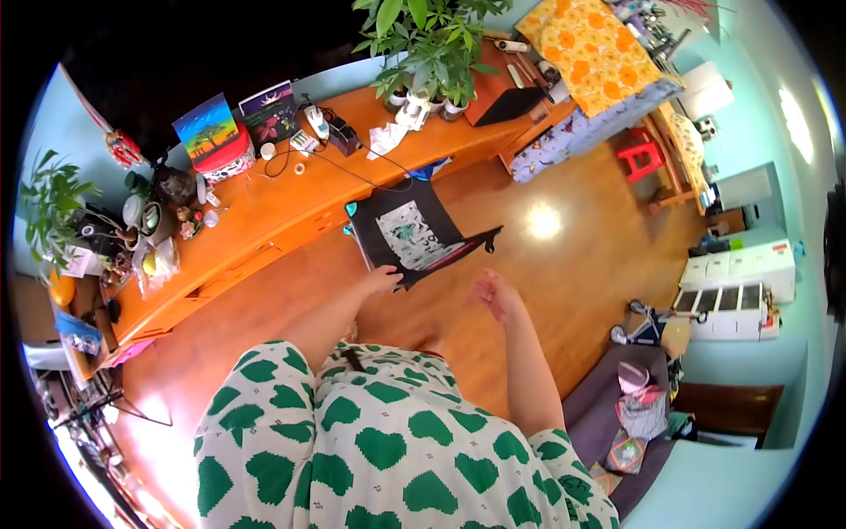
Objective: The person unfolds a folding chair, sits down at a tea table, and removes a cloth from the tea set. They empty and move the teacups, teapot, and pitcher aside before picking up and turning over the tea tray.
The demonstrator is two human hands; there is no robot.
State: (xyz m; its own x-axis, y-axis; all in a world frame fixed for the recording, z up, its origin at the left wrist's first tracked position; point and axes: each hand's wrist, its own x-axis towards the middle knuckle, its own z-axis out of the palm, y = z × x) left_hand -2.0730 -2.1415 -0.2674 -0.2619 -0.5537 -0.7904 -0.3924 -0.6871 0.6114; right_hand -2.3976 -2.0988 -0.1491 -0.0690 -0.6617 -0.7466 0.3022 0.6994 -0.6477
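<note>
The left hand [385, 280] pinches the black bag's [414, 231] lower edge, it seems. The right hand [495, 295] hangs unclenched, just beside the bag's corner.

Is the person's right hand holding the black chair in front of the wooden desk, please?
No. The right hand hangs open in the air beside the black chair, gripping nothing, while the left hand touches the chair's edge.

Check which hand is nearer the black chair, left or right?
Left. The left hand is at the black chair's near edge, seemingly touching it. The right hand hangs open, apart from the chair, over bare floor.
</note>
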